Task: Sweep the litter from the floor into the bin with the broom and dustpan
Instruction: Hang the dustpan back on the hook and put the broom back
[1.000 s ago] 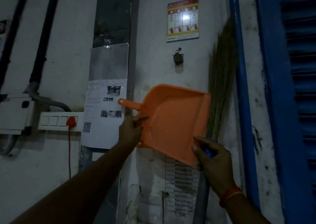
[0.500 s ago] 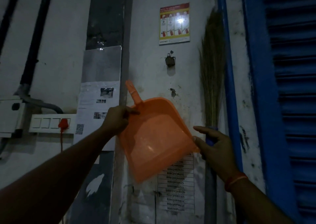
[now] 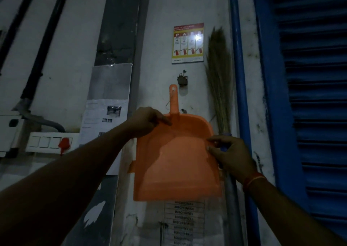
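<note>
smooth glossy orange plastic dustpan point(image 3: 176, 157), dry straw-like broom point(image 3: 218, 72) bristles, glossy paper poster point(image 3: 187, 43), scuffed matt wall point(image 3: 159, 10).

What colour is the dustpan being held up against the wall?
Orange; the dustpan shows clearly in the head view.

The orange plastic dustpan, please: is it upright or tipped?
Upright: the orange plastic dustpan has its handle pointing straight up and its wide lip lowest.

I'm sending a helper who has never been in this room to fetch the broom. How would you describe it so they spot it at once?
Find the blue pipe running up the white wall, left of the blue shutter. The broom stands upright against the wall just left of that pipe, bristles up, beside the fire extinguisher poster. It is the only tall tuft of dry grass; the orange dustpan beside it is flat plastic.
</note>
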Tool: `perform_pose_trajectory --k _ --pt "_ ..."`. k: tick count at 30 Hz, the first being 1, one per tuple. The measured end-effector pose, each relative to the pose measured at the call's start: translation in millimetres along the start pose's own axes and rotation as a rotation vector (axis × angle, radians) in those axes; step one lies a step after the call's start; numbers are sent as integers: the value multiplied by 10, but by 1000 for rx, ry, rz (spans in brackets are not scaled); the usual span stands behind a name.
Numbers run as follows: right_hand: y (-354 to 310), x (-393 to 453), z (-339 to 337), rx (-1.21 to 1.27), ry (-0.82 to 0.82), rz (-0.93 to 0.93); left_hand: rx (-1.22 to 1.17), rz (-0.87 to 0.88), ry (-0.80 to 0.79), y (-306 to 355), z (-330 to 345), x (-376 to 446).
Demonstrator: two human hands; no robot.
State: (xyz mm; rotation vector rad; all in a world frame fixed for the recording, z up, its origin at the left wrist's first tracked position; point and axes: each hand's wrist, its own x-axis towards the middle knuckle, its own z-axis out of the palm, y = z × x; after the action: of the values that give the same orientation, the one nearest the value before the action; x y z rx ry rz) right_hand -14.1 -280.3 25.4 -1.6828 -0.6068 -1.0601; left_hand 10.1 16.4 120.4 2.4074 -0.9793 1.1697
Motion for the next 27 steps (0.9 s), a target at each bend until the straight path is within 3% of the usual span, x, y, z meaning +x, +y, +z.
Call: perform_pose_trajectory --k 8,13,20,23,27 --pt "19 -26 -99 -80 27 -34 -58 56 79 271 -3 123" --pt "-110 43 -159 -29 13 -63 -172 -2 128 391 -3 175" --pt "-59 169 -137 20 3 -17 -424 -55 396 466 -50 374" --pt "-41 223 -77 28 6 -5 -559 -162 379 483 -95 520" --pt "-29 294 -28 34 7 8 -498 -192 319 452 -59 665"
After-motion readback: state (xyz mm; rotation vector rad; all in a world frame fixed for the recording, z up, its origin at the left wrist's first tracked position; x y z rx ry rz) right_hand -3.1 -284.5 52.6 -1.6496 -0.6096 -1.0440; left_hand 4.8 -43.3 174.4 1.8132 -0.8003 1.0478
